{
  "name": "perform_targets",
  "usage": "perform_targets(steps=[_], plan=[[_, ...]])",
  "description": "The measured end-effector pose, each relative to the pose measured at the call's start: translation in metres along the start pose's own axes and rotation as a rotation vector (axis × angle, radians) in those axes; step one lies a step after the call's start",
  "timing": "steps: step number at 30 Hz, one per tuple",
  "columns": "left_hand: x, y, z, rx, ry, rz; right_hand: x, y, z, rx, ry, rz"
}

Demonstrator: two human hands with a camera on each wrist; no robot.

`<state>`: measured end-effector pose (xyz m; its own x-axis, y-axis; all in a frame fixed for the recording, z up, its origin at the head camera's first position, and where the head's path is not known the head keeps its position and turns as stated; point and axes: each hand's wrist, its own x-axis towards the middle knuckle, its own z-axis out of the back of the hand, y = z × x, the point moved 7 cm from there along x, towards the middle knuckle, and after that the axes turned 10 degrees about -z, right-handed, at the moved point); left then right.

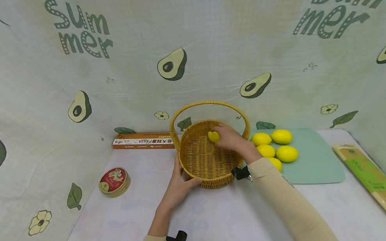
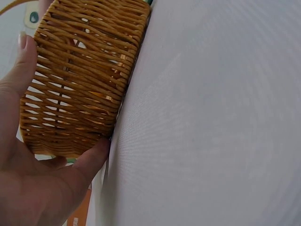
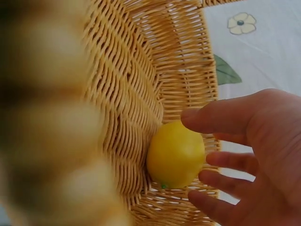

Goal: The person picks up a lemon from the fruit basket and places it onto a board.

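Note:
A round wicker basket (image 1: 209, 162) with a tall arched handle stands on the table. My left hand (image 1: 180, 184) grips its near left side; in the left wrist view the thumb (image 2: 26, 56) lies at the rim and a finger reaches the base. Inside the basket, toward the back, lies a yellow lemon (image 3: 175, 155) against the woven wall. My right hand (image 1: 230, 137) reaches over the rim to it. Seen from the right wrist, the thumb overlaps the lemon's upper edge, while the other fingers (image 3: 230, 183) extend loosely, their tips beside the fruit.
Several more lemons (image 1: 286, 154) sit on a pale green mat (image 1: 317, 162) right of the basket. A long pasta box (image 1: 142, 141) lies behind at left, with a round red-and-gold tin (image 1: 114, 181) nearer. A green-labelled noodle pack (image 1: 379, 183) runs along the right edge.

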<state>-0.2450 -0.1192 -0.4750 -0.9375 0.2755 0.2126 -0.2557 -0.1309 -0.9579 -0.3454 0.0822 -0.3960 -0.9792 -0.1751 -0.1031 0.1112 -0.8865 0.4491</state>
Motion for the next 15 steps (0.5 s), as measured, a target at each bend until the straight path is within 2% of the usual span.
perform_targets(steps=[5, 10, 15], plan=[[0.0, 0.001, 0.001, -0.001, 0.005, -0.008, -0.001, 0.007, -0.003, -0.026, -0.012, 0.068], [-0.001, 0.001, 0.0, 0.007, 0.006, -0.01, -0.002, 0.01, -0.007, -0.018, -0.001, 0.087], [-0.003, 0.002, 0.0, 0.014, 0.003, 0.013, -0.005, 0.009, -0.017, -0.028, 0.053, 0.102]])
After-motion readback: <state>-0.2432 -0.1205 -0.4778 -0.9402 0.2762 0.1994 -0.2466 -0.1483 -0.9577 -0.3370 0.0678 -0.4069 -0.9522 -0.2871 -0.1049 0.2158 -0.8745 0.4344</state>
